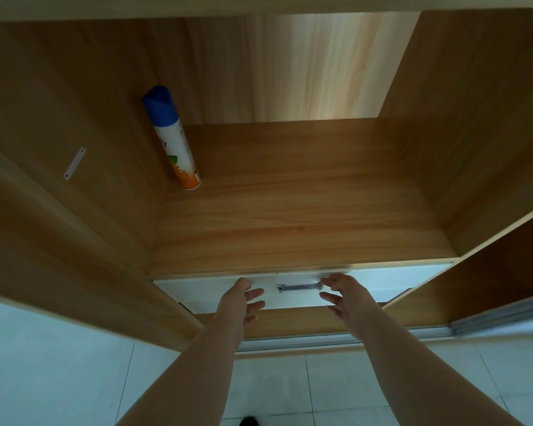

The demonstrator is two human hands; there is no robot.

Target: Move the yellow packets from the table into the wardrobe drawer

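The wardrobe drawer (397, 281) has a white front and sits pushed in under a wooden shelf (302, 216). A metal handle (299, 286) is at its middle. My left hand (243, 299) is just left of the handle, fingers spread, holding nothing. On the other side of the handle is my right hand (342, 298), also spread and empty. Both hands hover in front of the drawer face. No yellow packets and no table are in view.
A tall spray can (173, 139) with a blue cap stands at the back left of the shelf. Wardrobe side panels rise on both sides. A metal sliding-door rail (336, 338) runs along the bottom. Pale floor tiles (59, 364) lie below.
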